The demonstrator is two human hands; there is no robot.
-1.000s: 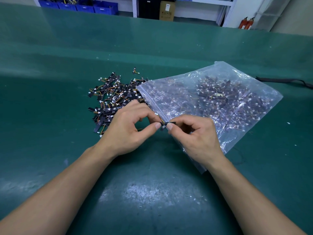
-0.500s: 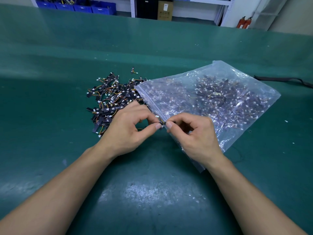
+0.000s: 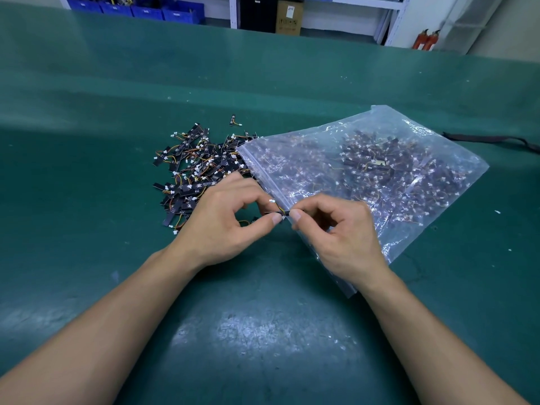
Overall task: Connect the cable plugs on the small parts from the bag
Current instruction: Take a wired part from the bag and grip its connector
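Note:
A clear plastic bag (image 3: 365, 171) lies on the green table, filled with small black parts with orange wires and white plugs. A loose pile of the same parts (image 3: 195, 168) sits just left of the bag's mouth. My left hand (image 3: 225, 226) and my right hand (image 3: 339, 235) meet fingertip to fingertip over the bag's near edge. Between them they pinch one small black part (image 3: 282, 213), seen edge-on. A white plug (image 3: 272, 201) sticks up beside my left index finger.
The green mat (image 3: 263, 331) covers the whole table. A black strap or cable (image 3: 493, 140) lies at the right edge behind the bag. Blue bins (image 3: 137, 8), a cardboard box (image 3: 289, 17) and red extinguishers (image 3: 425, 39) stand beyond the table.
Both hands stay together at the bag's near edge. The black part between the fingertips has turned from flat to edge-on, and a white plug now shows above my left thumb.

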